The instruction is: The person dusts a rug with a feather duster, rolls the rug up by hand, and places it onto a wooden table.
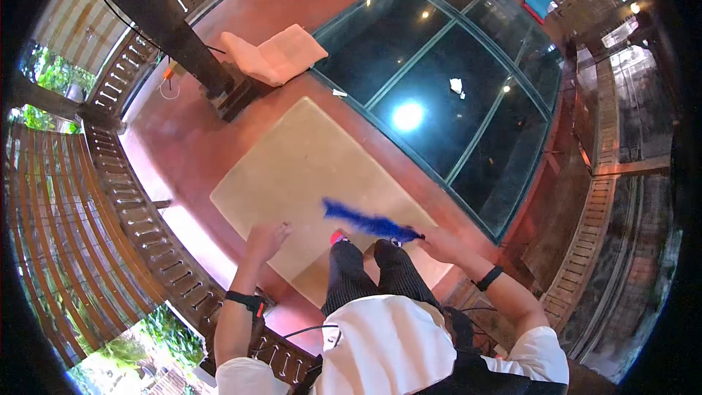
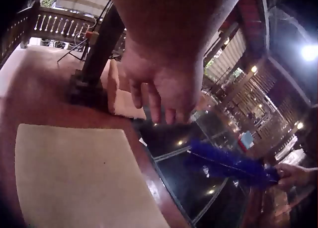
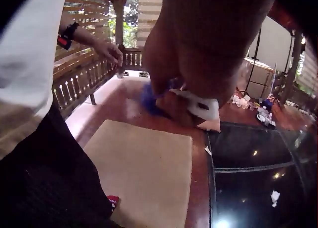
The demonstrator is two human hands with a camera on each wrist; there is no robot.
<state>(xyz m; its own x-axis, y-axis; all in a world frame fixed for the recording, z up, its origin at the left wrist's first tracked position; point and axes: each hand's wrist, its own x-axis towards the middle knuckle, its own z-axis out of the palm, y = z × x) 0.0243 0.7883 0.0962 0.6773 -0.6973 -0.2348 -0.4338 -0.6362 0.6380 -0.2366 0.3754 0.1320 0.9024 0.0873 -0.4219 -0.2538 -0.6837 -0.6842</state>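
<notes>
Gripping the blue duster (image 1: 365, 221) by one end, presumably to leave its fluffy length unobstructed, the right hand (image 1: 444, 246) points it across the beige mat (image 1: 314, 153), between the hands. The left hand (image 1: 269, 240) hangs apart, fingers loose, holding nothing.

A salmon-pink, L-shaped padded seat (image 1: 285, 55) sits beside 1 thick, dark wooden post (image 1: 157, 22). On the dark, green-framed glass floor section (image 1: 431, 66) lies 1 small white scrap (image 1: 456, 86).
</notes>
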